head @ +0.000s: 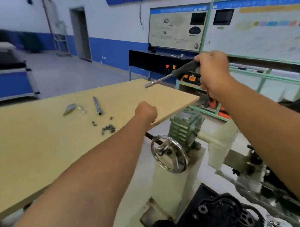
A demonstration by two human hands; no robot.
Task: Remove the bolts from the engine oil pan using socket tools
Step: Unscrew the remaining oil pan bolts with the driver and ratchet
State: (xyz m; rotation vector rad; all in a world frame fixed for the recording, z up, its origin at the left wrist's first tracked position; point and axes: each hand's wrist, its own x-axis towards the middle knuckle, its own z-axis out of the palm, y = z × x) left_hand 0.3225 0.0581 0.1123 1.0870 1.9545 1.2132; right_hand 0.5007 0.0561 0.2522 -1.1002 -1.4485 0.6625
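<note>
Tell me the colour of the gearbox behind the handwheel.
Green, seen in the head view: the gearbox sits behind the handwheel.

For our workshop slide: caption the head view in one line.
Right hand raises a black-handled socket driver; closed left hand hovers over loose bolts on tan board.

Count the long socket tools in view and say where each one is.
2: a socket driver gripped in the right hand above the table's far corner; an extension bar lying on the table.
</note>
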